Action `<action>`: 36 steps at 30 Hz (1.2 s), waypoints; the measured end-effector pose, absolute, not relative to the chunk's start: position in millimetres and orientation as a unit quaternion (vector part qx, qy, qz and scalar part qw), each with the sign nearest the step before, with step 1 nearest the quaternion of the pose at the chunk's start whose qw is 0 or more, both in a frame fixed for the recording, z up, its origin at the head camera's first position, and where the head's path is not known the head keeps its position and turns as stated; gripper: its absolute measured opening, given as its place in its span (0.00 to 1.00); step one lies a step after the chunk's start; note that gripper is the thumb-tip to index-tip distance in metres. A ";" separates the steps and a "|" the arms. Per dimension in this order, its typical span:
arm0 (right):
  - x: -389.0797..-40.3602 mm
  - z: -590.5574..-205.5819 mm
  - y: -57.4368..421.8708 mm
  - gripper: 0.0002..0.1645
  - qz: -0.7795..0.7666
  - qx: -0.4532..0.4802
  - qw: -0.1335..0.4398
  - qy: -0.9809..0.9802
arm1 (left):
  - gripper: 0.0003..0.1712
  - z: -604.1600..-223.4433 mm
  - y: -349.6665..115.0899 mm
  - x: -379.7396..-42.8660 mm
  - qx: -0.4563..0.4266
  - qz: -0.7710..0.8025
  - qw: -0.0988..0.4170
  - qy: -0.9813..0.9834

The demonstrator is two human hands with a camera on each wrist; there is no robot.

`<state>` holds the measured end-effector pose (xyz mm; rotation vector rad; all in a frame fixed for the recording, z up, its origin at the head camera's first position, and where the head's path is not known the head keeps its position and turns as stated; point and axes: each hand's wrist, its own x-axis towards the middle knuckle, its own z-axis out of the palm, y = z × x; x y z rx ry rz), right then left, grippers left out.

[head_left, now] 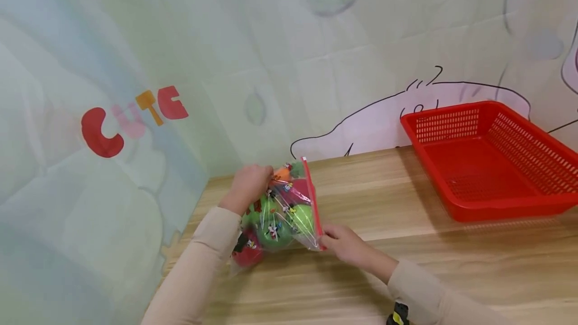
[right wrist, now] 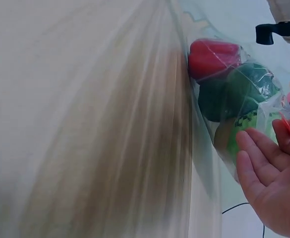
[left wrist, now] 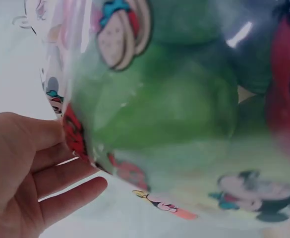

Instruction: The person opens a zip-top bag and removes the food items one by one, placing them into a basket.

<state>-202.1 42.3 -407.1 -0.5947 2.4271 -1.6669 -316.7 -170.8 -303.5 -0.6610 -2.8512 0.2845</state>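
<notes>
A clear zip bag (head_left: 282, 219) printed with cartoon figures stands bulging at the table's left side. Through its film show round green pieces (head_left: 303, 217), an orange piece (head_left: 283, 174) with a green top, and red ones, one shaped like a bell pepper (right wrist: 214, 60). My left hand (head_left: 250, 184) holds the bag's far left side, its lower fingers (left wrist: 73, 198) stretched out beneath the film in the left wrist view. With thumb and forefinger my right hand (head_left: 346, 246) pinches the near end of the red zip strip (head_left: 312, 199); its other fingers (right wrist: 259, 153) lie loosely extended.
A red slotted plastic basket (head_left: 487, 164) stands on the wooden table (head_left: 361, 189) to the right, its floor visible. Printed cloth (head_left: 280, 64) hangs behind the table and along its left side.
</notes>
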 end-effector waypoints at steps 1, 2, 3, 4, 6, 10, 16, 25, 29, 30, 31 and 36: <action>-198.7 -406.2 44.1 0.10 -0.550 -0.201 0.073 0.807 | 0.07 -302.6 -169.9 -313.4 -0.229 0.097 0.099 -0.964; -195.7 -406.0 46.3 0.10 -0.548 -0.204 0.077 0.808 | 0.07 -301.7 -168.7 -309.5 -0.237 0.101 0.101 -0.961; -193.0 -406.0 48.6 0.10 -0.546 -0.205 0.083 0.808 | 0.06 -301.0 -167.2 -306.0 -0.245 0.104 0.104 -0.958; -190.5 -406.1 51.3 0.10 -0.545 -0.207 0.087 0.808 | 0.06 -300.3 -165.7 -302.3 -0.253 0.107 0.108 -0.955; -186.0 -406.4 57.6 0.10 -0.544 -0.208 0.094 0.807 | 0.06 -299.0 -161.9 -295.4 -0.263 0.113 0.112 -0.952; -178.9 -408.3 72.2 0.10 -0.552 -0.216 0.120 0.796 | 0.05 -297.9 -152.6 -284.8 -0.275 0.106 0.108 -0.949; -173.0 -412.0 87.5 0.09 -0.551 -0.242 0.136 0.787 | 0.08 -301.3 -140.1 -279.5 -0.292 0.091 0.097 -0.947; -172.8 -410.1 93.9 0.10 -0.529 -0.266 0.139 0.794 | 0.10 -306.3 -136.4 -285.4 -0.276 0.059 0.046 -0.958; -174.6 -405.4 102.1 0.14 -0.479 -0.264 0.143 0.825 | 0.16 -303.4 -132.4 -292.4 -0.235 0.013 -0.038 -0.971; -176.0 -403.5 105.0 0.16 -0.465 -0.257 0.143 0.835 | 0.17 -302.4 -130.6 -295.0 -0.224 0.003 -0.053 -0.973; -178.4 -401.6 107.9 0.17 -0.453 -0.248 0.141 0.844 | 0.19 -301.2 -128.5 -298.0 -0.216 -0.009 -0.066 -0.974; -210.0 -393.5 121.3 0.21 -0.454 -0.192 0.126 0.861 | 0.23 -296.2 -111.7 -319.2 -0.221 -0.029 -0.123 -0.967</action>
